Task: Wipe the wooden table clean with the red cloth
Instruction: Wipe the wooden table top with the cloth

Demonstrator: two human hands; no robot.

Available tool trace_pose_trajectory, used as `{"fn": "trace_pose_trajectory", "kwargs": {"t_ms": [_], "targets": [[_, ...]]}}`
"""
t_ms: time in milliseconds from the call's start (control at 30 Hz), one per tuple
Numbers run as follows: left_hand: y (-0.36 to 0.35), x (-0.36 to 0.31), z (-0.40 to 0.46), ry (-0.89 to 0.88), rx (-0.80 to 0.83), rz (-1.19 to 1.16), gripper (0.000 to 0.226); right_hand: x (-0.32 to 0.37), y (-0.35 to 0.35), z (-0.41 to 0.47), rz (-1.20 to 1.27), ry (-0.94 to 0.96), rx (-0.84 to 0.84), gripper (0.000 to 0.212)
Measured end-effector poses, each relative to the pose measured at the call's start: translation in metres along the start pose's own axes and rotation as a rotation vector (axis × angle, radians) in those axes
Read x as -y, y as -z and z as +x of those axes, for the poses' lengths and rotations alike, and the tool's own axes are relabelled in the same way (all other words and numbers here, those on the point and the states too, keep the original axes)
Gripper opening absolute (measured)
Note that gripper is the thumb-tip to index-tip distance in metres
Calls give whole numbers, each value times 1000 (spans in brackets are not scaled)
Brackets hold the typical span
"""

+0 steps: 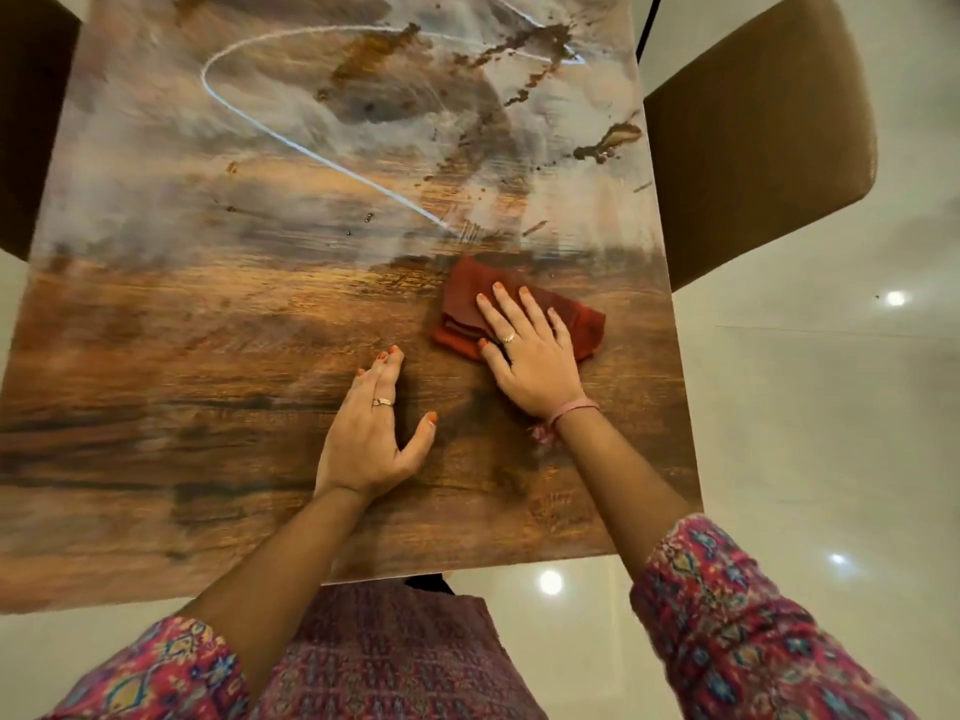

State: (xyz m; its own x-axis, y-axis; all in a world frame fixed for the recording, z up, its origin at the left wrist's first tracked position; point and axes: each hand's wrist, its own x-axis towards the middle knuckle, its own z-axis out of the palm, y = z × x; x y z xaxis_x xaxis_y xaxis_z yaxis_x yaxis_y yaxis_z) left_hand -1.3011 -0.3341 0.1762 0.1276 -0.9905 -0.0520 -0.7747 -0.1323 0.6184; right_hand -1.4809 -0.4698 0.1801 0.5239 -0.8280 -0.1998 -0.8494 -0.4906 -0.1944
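Wiping looks about half done: the near half of the wooden surface (208, 407) shows clean grain, while the far half has a white haze, one curved white line (291, 142) and several brown stains (608, 140). One red cloth (467, 309) lies folded near the right edge, under the flat, straight-fingered right hand (524, 350). The left hand (371, 433) rests flat on the surface, holding nothing.

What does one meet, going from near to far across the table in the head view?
Left hand → right hand → red cloth → white smeared film → brown stains, all on the wooden table.
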Motion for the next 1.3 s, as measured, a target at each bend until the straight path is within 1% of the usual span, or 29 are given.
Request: {"fn": "trace_pose_trajectory", "kwargs": {"t_ms": [67,100,200,267,333,367,400,467,500,567,633,700,767,833,900,967,1033,1067,1167,1300], "targets": [[4,2,-1,2,16,-64,75,-20,9,14,-44,-28,-8,55],[7,5,-2,-5,27,-107,75,-31,13,23,-44,-108,-17,55],[17,12,-2,-18,72,-289,71,-51,22,53,42,-482,-74,54],[28,17,-1,30,128,-480,68,-35,20,71,113,-717,-113,54],[45,26,3,70,173,-622,65,-4,15,83,173,-876,-174,54],[57,35,5,71,158,-636,63,15,10,89,173,-887,-191,55],[71,48,8,66,114,-620,62,38,6,93,154,-855,-191,55],[105,79,14,71,-38,-539,60,86,-9,96,96,-723,-187,56],[123,98,18,108,-137,-484,57,115,-16,96,72,-651,-199,56],[157,141,27,269,-333,-358,52,173,-29,95,61,-505,-237,57],[180,182,36,515,-428,-321,51,226,-38,88,90,-307,-206,59],[192,207,44,709,-415,-381,47,267,-47,68,107,-115,-126,60],[198,212,49,813,-359,-442,45,295,-56,36,101,22,-60,59],[202,214,54,901,-341,-529,49,304,-63,11,93,87,-37,58],[206,224,60,986,-328,-682,51,298,-65,9,76,114,-25,56],[208,234,61,1022,-293,-800,41,282,-59,24,39,146,-11,54],[209,242,56,1028,-271,-853,27,257,-47,52,27,107,2,54],[208,244,53,1022,-270,-882,24,240,-40,69,36,52,2,53],[207,245,46,1007,-274,-966,27,175,-13,123,66,-219,-33,53],[204,246,45,1015,-314,-953,24,96,13,151,164,-622,-106,53]]}}
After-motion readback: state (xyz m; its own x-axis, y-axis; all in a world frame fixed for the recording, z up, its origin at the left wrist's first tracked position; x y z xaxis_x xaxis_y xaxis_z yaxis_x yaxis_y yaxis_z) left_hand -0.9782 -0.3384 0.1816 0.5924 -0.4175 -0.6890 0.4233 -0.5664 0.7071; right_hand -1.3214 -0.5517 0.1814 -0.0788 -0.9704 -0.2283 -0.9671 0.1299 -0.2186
